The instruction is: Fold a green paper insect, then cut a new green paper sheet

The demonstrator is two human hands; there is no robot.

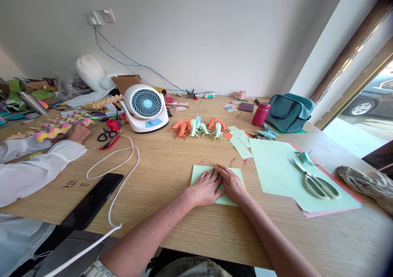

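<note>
A pale green sheet of paper (pixel 199 171) lies flat on the table in front of me, partly covered by both hands. My left hand (pixel 207 187) rests flat on it with fingers stretched out. Close beside it, my right hand (pixel 231 183) presses on the paper, fingers extended and tips near the left fingers. Nothing shows in either hand's grip. Beyond the sheet stands a row of folded orange and pale green paper figures (pixel 199 127). To the right, scissors (pixel 317 182) lie on a stack of large pale green sheets (pixel 273 166), next to a folded teal figure (pixel 305 158).
A white fan (pixel 145 109), a black phone (pixel 93 201) and a white cable (pixel 135 166) are on the left. A co-worker's hand (pixel 79 132) and white sleeves work at far left. A pink bottle (pixel 260 114) and teal bag (pixel 288 115) stand at the back right.
</note>
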